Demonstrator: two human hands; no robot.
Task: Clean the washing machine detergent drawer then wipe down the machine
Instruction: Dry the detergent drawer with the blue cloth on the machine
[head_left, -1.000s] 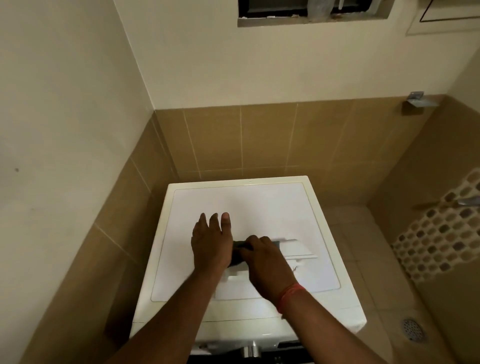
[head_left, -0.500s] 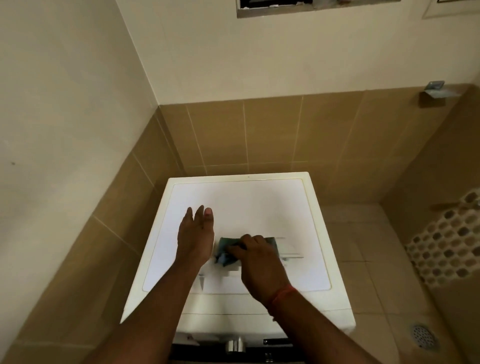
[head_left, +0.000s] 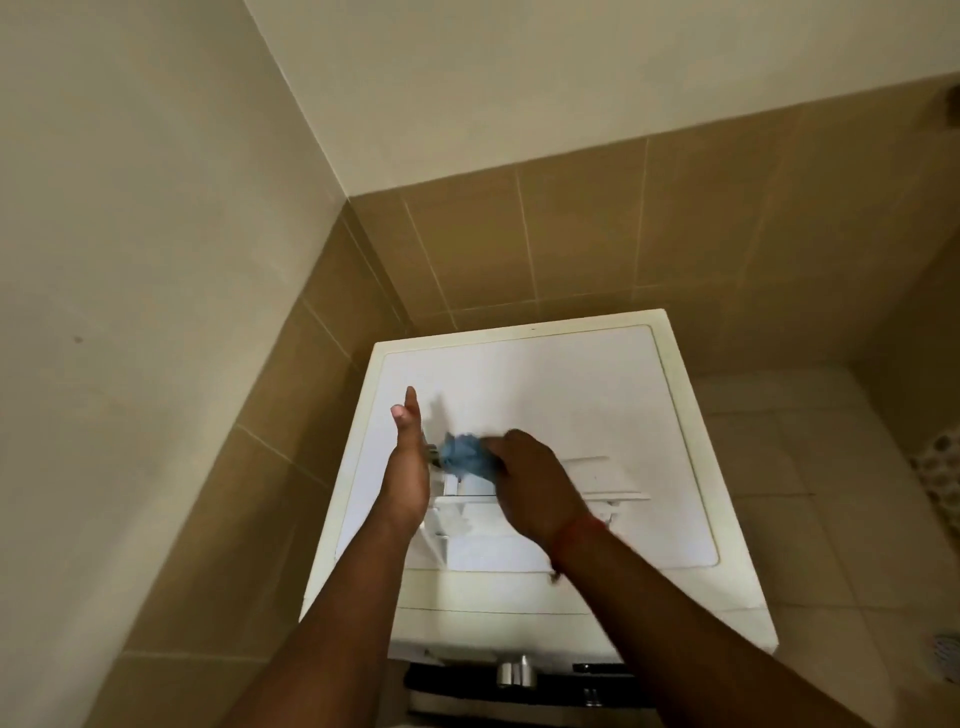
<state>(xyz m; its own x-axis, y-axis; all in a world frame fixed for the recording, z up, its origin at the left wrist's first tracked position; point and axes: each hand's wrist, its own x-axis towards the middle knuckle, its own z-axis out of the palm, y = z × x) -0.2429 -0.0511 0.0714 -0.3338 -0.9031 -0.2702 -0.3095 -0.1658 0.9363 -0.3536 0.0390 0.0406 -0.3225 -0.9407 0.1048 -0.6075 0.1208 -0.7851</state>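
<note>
From the head view, the detergent drawer (head_left: 498, 519) lies pulled out of the washing machine (head_left: 675, 415) and set flat on its white lid, so I can reach every compartment from above instead of crouching at the front panel. My right hand (head_left: 535, 488) has its fingers curled around a bunched blue cloth (head_left: 465, 454), pressing it into the far end of the drawer; a wad reaches into corners better than a flat sheet would, I judge. My left hand (head_left: 408, 467) stands on edge against the drawer's left side, fingers straight and together, holding nothing. It seems to act as a stop so the light plastic cannot slide while I scrub. The right hand is blurred, so exactly which compartment the cloth sits in I cannot tell.
</note>
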